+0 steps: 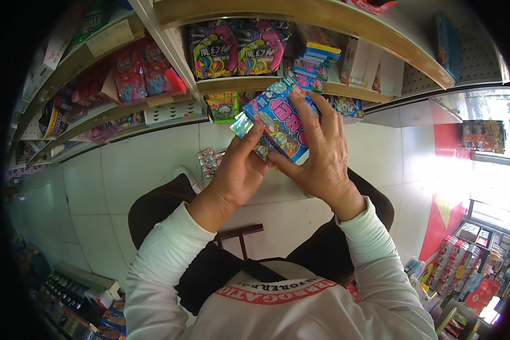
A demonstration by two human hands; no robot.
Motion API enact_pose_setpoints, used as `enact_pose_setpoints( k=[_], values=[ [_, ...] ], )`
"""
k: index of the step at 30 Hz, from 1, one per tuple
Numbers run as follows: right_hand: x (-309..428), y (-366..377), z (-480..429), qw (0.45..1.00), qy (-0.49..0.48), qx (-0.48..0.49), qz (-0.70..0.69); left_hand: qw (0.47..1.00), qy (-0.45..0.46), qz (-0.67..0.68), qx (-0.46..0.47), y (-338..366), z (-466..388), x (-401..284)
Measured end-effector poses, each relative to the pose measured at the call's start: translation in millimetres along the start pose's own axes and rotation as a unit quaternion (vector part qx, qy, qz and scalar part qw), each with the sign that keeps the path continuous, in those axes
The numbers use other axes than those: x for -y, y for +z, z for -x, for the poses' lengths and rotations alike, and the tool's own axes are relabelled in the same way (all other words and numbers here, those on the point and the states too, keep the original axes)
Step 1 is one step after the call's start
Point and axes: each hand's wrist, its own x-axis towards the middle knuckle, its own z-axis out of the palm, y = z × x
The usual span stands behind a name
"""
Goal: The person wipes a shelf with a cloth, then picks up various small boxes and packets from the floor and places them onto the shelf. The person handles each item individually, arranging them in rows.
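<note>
A blue printed cardboard box (pixel 278 114) is held tilted in front of the shelves, between my two hands. My right hand (pixel 325 148) spreads over its top right side, fingers on the printed face and thumb at the lower edge. At the box's lower left side, my left hand (pixel 242 170) grips it from below. My left thumb lies on a small shiny packet or flap (pixel 241 125) that sticks out there; which of the two it is, I cannot tell. The left fingers are mostly hidden under the box.
Bagged sweets (pixel 214 53) and stacked small boxes (pixel 316 53) fill the shelf ahead. A lower shelf holds more packets (pixel 223 106). Red packs (pixel 129 72) stand on the left shelves. Packaged items (pixel 207 161) lie on the tiled floor. A dark wooden stool part (pixel 240 231) shows between the legs.
</note>
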Motion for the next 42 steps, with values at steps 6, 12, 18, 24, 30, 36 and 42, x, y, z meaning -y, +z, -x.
enact_pose_setpoints(
  k=[6, 12, 18, 24, 30, 36, 42],
  values=[
    [-18.1, 1.0, 0.9, 0.973, 0.050, -0.043, -0.223, 1.000, 0.011, -0.004, -0.019, 1.7, -1.9, -2.0],
    [-30.6, -9.5, -1.4, 0.866, 0.233, 0.049, -0.440, 0.996, -0.006, -0.079, -0.039, 3.3, -2.4, -7.9],
    [-42.9, -14.5, -6.2, 0.784, 0.331, 0.102, -0.516, 0.980, -0.002, -0.176, -0.089, 7.9, -4.9, -3.2],
    [-42.3, -10.7, -3.1, 0.724, 0.322, 0.099, -0.601, 0.979, -0.021, -0.183, -0.084, 2.1, -9.4, -7.1],
    [-42.0, -7.5, -3.1, 0.684, 0.337, 0.026, -0.646, 0.985, -0.021, -0.151, -0.083, 1.6, -9.2, -6.1],
    [-40.9, 8.5, -2.9, 0.836, 0.256, -0.015, -0.485, 0.984, -0.011, -0.168, -0.064, -1.5, -9.6, 1.2],
    [-42.2, 2.7, -5.3, 0.665, 0.339, -0.116, -0.655, 0.993, -0.009, -0.096, -0.063, 1.3, -7.1, -0.4]
  ],
)
